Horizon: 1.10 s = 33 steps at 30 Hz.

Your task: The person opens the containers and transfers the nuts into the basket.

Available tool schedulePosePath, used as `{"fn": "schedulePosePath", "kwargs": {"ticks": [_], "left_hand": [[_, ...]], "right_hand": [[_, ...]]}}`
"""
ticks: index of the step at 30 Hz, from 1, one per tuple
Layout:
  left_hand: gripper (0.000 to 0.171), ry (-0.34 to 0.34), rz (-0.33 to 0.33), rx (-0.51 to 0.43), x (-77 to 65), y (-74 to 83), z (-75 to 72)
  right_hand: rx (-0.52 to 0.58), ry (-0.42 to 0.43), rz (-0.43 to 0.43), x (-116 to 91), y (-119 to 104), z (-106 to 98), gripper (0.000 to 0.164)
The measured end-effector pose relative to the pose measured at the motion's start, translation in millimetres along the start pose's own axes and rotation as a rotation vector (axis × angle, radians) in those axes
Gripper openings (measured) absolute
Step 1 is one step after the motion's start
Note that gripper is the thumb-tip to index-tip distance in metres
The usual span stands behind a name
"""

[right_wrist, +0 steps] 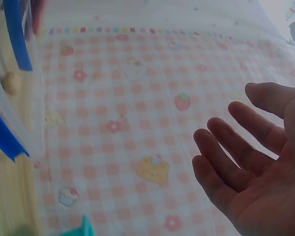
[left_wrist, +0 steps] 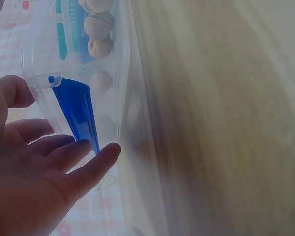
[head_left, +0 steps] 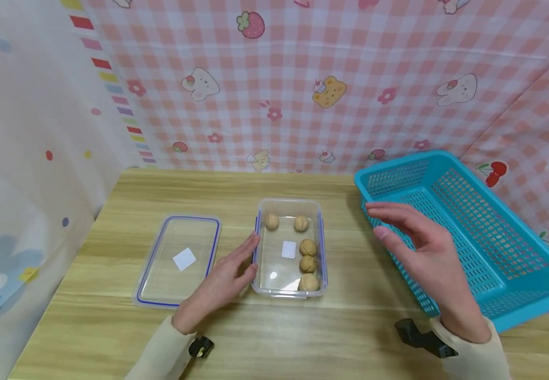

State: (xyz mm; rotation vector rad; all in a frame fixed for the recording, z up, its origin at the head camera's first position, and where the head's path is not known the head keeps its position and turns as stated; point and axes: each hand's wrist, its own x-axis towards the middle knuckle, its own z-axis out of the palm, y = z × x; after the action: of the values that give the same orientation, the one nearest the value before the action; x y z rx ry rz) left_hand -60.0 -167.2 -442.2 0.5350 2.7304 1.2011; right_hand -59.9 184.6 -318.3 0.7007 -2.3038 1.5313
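Observation:
A clear plastic container [head_left: 267, 269] with blue side clips stands mid-table, holding several walnuts [head_left: 308, 247], mostly along its right side. My left hand [head_left: 224, 277] is at the container's left wall, fingers extended and fingertips right at the blue clip [left_wrist: 78, 110] in the left wrist view. My right hand [head_left: 424, 253] is raised over the near-left rim of a turquoise basket [head_left: 498, 200], fingers loosely bent with nothing between them; the right wrist view shows the palm side and bare fingers [right_wrist: 226, 147].
A clear lid [head_left: 160, 282] with a blue seal and a white label lies flat left of the container, partly behind my left hand. The basket sits angled at the table's right. A pink checked cloth [head_left: 274, 79] hangs behind the wooden table [head_left: 274, 338].

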Motion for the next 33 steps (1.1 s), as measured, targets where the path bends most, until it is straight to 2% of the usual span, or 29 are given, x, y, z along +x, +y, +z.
{"fn": "schedulePosePath", "kwargs": {"ticks": [4,14,20,23,30,33], "left_hand": [[0.062,-0.002,-0.005,-0.008,0.3,-0.4,0.2],[0.062,0.005,0.004,-0.013,-0.1,-2.7,2.4],[0.061,0.003,-0.008,-0.015,-0.1,-2.1,2.5],[0.060,0.008,-0.005,-0.014,-0.3,-1.8,2.1],[0.061,0.001,-0.005,-0.019,-0.2,-1.0,1.1],[0.061,0.001,0.002,-0.019,-0.1,-0.8,0.8]], "right_hand": [[-0.004,-0.044,-0.006,3.9,5.6,15.2,0.032],[-0.020,-0.132,0.061,14.5,34.9,60.0,0.025],[-0.015,-0.193,0.083,22.9,45.3,79.4,0.024],[-0.036,-0.232,0.065,28.6,48.5,88.0,0.024],[-0.153,-0.369,-0.079,40.5,60.6,106.7,0.031],[-0.183,-0.414,-0.092,45.0,63.9,112.3,0.033]]}}
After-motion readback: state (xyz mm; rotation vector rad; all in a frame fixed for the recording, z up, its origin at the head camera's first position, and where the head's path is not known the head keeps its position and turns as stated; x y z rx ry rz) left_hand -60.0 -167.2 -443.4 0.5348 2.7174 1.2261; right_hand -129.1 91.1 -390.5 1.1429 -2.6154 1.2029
